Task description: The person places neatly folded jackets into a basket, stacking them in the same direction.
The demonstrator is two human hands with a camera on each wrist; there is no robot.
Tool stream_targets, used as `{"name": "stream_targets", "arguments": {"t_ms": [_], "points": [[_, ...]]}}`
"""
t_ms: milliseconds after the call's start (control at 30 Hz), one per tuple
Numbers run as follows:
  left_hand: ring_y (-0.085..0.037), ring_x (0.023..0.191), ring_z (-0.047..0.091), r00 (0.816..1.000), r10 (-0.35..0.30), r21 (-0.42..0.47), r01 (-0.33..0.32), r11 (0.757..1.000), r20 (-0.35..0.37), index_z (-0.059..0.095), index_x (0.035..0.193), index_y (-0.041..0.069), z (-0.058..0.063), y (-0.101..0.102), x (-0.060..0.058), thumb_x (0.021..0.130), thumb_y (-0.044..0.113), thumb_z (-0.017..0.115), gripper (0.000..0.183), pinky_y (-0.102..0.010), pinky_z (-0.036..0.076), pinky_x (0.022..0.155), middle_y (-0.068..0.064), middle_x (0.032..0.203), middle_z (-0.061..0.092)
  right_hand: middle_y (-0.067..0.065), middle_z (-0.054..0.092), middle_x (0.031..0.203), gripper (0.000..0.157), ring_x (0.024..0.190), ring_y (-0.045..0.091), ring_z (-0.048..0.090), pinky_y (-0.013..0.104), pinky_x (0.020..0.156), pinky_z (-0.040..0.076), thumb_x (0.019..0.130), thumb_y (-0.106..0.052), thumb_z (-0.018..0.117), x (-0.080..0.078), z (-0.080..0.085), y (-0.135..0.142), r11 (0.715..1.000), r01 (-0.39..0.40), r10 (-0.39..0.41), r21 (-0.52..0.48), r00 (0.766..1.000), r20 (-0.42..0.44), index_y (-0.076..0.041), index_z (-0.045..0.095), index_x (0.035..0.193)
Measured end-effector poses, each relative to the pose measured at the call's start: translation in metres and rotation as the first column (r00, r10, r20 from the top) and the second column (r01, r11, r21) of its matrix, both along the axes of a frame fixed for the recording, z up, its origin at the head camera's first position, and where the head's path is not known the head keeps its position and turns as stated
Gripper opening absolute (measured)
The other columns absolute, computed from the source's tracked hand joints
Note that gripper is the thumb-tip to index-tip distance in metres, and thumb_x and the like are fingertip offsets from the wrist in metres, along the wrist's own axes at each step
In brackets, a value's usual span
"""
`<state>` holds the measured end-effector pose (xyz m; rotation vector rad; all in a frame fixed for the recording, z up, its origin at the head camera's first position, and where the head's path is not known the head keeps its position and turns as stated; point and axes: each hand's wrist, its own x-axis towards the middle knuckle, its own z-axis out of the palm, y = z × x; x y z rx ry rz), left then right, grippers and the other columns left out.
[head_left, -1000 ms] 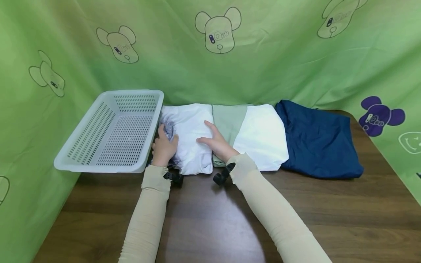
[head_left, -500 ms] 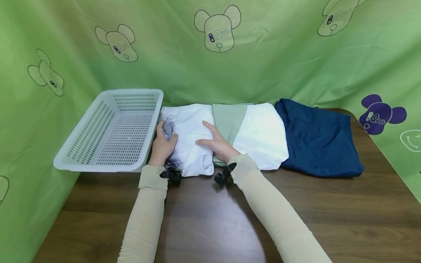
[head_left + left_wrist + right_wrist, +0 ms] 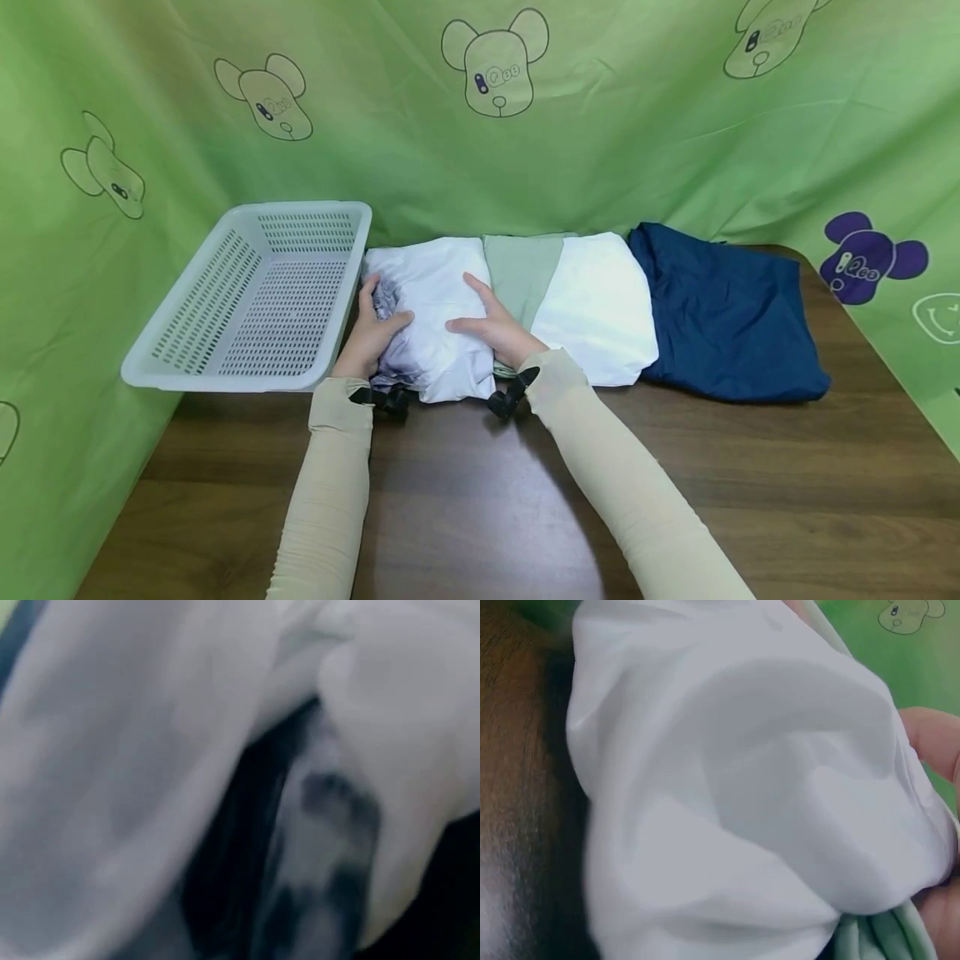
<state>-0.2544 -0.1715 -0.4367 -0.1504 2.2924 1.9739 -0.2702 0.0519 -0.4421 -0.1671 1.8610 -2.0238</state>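
Green curtain [image 3: 390,158] behind wooden table [image 3: 480,500], left hand [image 3: 370,332] and right hand [image 3: 497,325] around white cloth [image 3: 438,275]

The purple bear head [image 3: 855,285] and the outlined bear head [image 3: 498,87] at top centre, both printed on the green backdrop cloth [image 3: 637,142], carry lettering that, small and soft, seems to read "Qee".

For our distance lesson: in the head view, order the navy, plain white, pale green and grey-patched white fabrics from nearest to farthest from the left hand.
1. Grey-patched white fabric: touching the left hand.
2. Pale green fabric: further right.
3. Plain white fabric: right of the green.
4. Navy fabric: far right.
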Motion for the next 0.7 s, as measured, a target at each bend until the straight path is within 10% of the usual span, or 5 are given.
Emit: {"name": "stream_targets", "arguments": {"t_ms": [700], "points": [[-0.026,0.154,-0.001,0.994,-0.04,0.134,0.054,0.989,-0.099,0.012,0.164,0.031,-0.0024,-0.0019,0.0004,0.093,-0.001,0.066,0.095,-0.048,0.009,0.123,-0.005,0.17,-0.003,0.004,0.008,0.168,0.095,0.137,0.034,0.042,0.045,0.106,0.046,0.089,0.01,0.065,0.0059,0.004,-0.0004,0.998,0.018,-0.017,-0.065,1.0,0.01,-0.032,0.022,0.163]]}}
